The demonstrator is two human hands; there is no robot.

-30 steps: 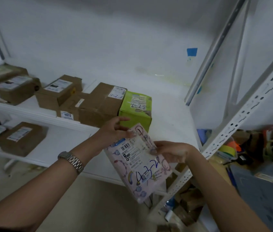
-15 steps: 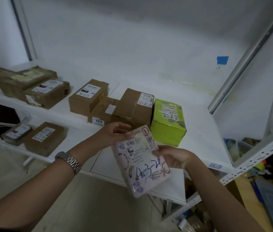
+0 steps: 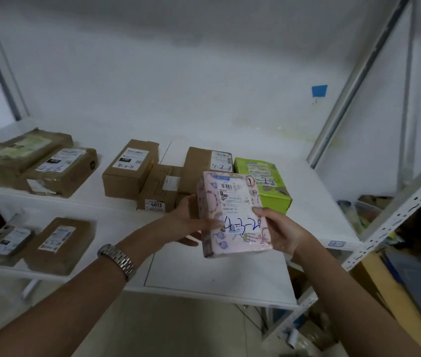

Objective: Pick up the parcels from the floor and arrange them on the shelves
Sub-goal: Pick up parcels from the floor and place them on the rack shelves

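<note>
Raised since the earlier frame, the pink parcel (image 3: pixel 232 215) is held in the air, gripped at its sides by the left hand (image 3: pixel 191 220) and right hand (image 3: pixel 281 230), thumbs on its labelled face. Just behind, a green box (image 3: pixel 268 186) and brown boxes (image 3: pixel 129 171) are seen on the white shelf (image 3: pixel 315 202).

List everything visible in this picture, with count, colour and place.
pink patterned plastic-wrapped parcel: one, pink, held near the upper shelf
green cardboard box: one, green, upper shelf, behind the pink parcel
brown cardboard boxes: at least five, brown, upper shelf, left of the green box
brown flat parcels: two, brown, lower shelf, left
white metal shelf rack: one, white, against the wall
blue tape square: one, blue, wall, upper right
silver metal wristwatch: one, silver, left wrist
left hand: one, grips the parcel's left side
right hand: one, grips the parcel's right side
</note>
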